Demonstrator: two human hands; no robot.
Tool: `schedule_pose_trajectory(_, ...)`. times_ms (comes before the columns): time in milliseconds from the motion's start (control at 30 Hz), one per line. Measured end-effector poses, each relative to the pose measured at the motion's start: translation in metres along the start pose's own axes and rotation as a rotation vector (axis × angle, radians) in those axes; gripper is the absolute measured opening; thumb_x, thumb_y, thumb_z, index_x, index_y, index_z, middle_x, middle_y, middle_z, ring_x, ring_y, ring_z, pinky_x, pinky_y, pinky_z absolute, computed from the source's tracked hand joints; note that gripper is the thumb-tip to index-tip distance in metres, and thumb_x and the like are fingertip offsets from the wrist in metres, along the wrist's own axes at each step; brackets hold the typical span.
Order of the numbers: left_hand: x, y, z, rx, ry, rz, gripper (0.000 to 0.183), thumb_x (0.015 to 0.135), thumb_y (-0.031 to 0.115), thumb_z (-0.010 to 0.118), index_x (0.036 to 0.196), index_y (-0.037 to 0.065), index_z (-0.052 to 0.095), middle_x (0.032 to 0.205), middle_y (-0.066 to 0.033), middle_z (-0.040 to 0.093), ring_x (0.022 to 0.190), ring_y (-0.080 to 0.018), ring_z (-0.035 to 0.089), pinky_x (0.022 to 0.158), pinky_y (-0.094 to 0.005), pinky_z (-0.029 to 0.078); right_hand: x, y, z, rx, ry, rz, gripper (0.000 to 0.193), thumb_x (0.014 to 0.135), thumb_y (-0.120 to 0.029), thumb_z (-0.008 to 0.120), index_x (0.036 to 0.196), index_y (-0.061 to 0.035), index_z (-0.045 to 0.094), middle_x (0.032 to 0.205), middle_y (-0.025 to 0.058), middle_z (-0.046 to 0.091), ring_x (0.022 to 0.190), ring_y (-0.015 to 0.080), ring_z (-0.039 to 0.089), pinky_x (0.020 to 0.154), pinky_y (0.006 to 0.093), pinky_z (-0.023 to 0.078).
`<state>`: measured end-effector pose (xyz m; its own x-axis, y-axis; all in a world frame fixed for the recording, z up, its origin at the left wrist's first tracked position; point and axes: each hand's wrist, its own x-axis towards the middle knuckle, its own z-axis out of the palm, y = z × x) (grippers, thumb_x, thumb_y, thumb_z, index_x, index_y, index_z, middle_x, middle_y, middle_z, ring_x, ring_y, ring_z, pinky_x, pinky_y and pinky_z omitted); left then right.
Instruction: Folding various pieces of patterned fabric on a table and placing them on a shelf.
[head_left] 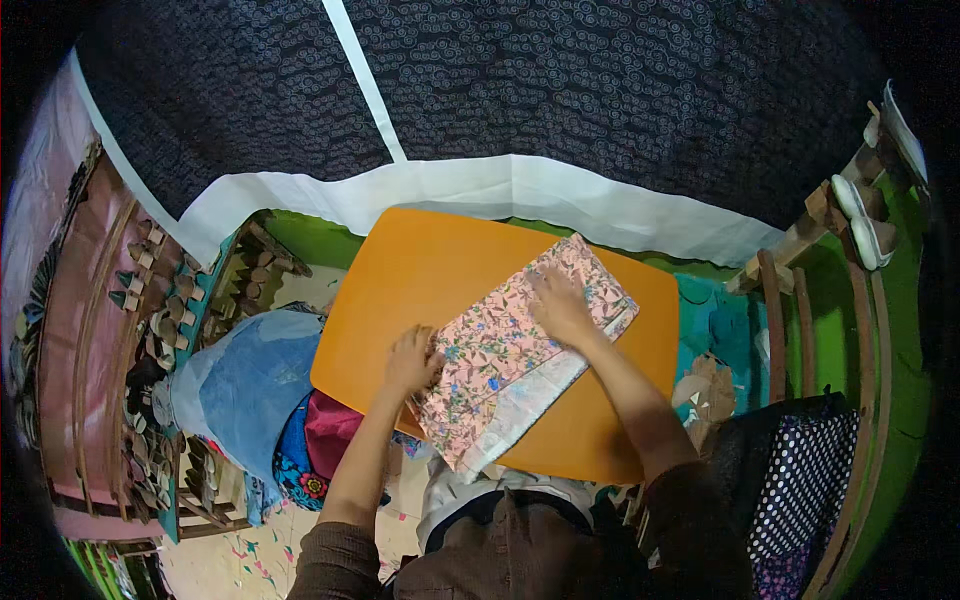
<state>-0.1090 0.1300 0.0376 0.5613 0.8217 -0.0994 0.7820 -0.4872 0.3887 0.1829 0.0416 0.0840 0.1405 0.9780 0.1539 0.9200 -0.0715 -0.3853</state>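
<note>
A folded pink floral cloth [490,370] lies slantwise across an orange table [390,270], its pale underside showing along the near edge. At the cloth's left end, my left hand [410,362] has its fingers curled over the edge and closed on the fabric; the thumb is partly hidden. My right hand [558,305] lies on the cloth's upper right part, palm down, with its fingers stretched out and apart. The near left corner of the cloth hangs slightly past the table's front edge.
Left of the table are blue denim [255,370], maroon fabric [330,435] and wooden racks with small pieces [165,350]. A wooden frame [865,330] and polka-dot cloth [805,480] stand at right. A dark patterned curtain [620,90] with a white border hangs behind. Scraps litter the floor [250,560].
</note>
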Motion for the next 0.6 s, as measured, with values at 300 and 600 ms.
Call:
schedule_pose_trajectory(300,-0.004,-0.04,-0.013,0.273,-0.21,0.717,0.049,0.085,0.022,0.046,0.132,0.017,0.036,0.137,-0.0074,0.035,0.125,-0.0238,0.033,0.103,-0.0427,0.025,-0.071,-0.004,0.082,-0.271,-0.069,-0.036,0.045,0.089,-0.035,0.043,0.131,-0.0202,0.038,0.141,0.0111,0.024,0.13,0.0295,0.021,0.103,0.0561,0.014)
schedule_pose_trajectory(600,0.072,-0.059,-0.062,0.663,-0.167,1.306,0.051,0.084,0.018,0.04,0.134,0.022,0.031,0.139,-0.0031,0.032,0.124,-0.0208,0.036,0.103,-0.04,0.028,-0.161,-0.066,0.035,-0.295,-0.227,-0.202,0.047,0.073,-0.015,0.054,0.12,-0.0213,0.052,0.134,0.0057,0.039,0.124,0.0203,0.034,0.098,0.0468,0.03)
